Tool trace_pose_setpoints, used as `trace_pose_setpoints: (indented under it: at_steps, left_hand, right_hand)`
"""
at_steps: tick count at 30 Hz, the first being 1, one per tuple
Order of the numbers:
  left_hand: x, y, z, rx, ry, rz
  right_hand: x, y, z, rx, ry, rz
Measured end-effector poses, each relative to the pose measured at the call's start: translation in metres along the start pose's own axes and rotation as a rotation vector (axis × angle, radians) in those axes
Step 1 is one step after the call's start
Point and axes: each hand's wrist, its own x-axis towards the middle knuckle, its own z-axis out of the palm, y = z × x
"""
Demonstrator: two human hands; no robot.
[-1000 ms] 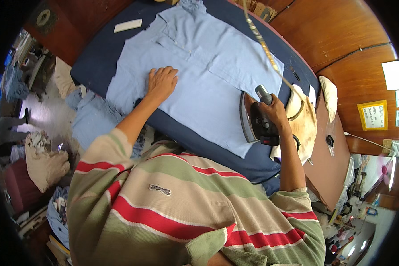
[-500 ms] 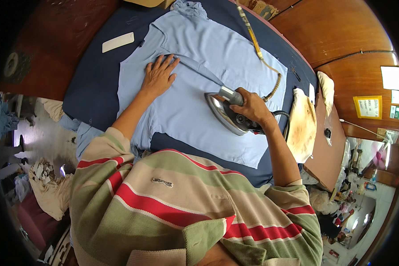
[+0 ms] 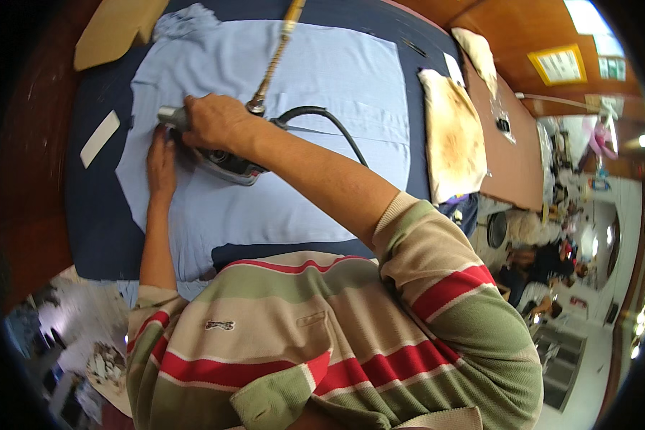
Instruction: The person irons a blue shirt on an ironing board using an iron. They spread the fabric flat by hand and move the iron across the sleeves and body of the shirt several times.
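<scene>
Right hand [image 3: 211,122]: wrapped around the handle of an iron [image 3: 226,169], which sits at the left part of a light-blue shirt [image 3: 287,208]; full sole contact cannot be confirmed. Left hand [image 3: 162,163]: flat on the same shirt, fingers extended, just beside the iron. A coiled cord [image 3: 271,72] and a black cable [image 3: 337,126] run from the iron. The shirt lies spread on a navy-covered table [image 3: 93,229]. A white strip [image 3: 100,138] lies left of it; a scorched pad [image 3: 455,136] lies right.
</scene>
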Motion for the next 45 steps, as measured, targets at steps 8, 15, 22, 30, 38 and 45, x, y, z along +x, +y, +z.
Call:
trace_pose_setpoints:
  at_steps: [8, 15, 22, 30, 38, 45]
  left_hand:
    - [0.004, 0.019, 0.005, 0.503, -0.138, 0.079]
    - [-0.005, 0.016, -0.004, 0.554, -0.111, 0.078]
    - [0.035, 0.053, -0.002, 0.475, 0.029, 0.231]
    - [0.072, 0.015, 0.018, 0.922, -0.429, 0.225]
    - [0.068, 0.010, 0.009, 0.918, -0.448, 0.190]
    - [0.073, 0.040, 0.009, 0.866, -0.382, 0.269]
  right_hand:
    - [-0.125, 0.094, -0.074, -0.045, -0.063, 0.330]
    - [-0.272, 0.204, -0.115, 0.018, 0.218, 0.700]
    - [-0.274, 0.195, -0.146, 0.023, 0.391, 0.844]
    - [-0.193, 0.215, -0.136, -0.129, 0.184, 0.634]
    - [-0.168, 0.250, -0.155, -0.166, 0.286, 0.671]
    - [-0.148, 0.197, -0.161, -0.197, 0.257, 0.454]
